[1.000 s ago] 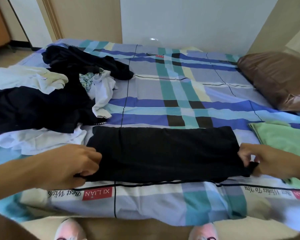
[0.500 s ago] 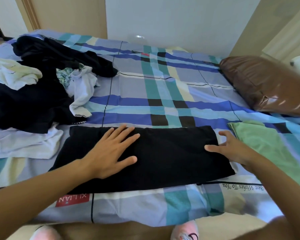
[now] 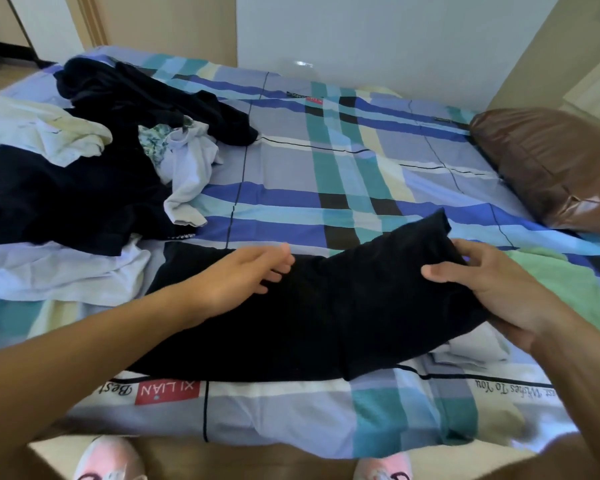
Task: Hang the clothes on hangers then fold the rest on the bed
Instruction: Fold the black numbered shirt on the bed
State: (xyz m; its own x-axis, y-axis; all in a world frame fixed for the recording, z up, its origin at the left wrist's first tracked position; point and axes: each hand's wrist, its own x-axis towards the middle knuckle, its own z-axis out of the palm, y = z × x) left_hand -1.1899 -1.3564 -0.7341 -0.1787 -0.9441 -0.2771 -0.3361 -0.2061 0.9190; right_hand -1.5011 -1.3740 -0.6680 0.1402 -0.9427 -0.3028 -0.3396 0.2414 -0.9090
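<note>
Two hands: left hand (image 3: pixel 243 278) lies flat on the black garment (image 3: pixel 291 323) with straight fingers; right hand (image 3: pixel 492 296) grasps the garment's right end, thumb on top, and holds that end raised off the bed (image 3: pixel 378 188).
Garment place: across the near side of the bed, just inside its near edge.
Long axis: left to right, along that edge; the raised right end tilts up toward the far right.
Edges: clothes pile (image 3: pixel 66 188) just beside the left end; green cloth (image 3: pixel 568 289) just beside the right hand; brown pillow (image 3: pixel 551 168) at the bed's right side.
Open room: plaid sheet shows uncovered beyond the garment, between pile and pillow.
</note>
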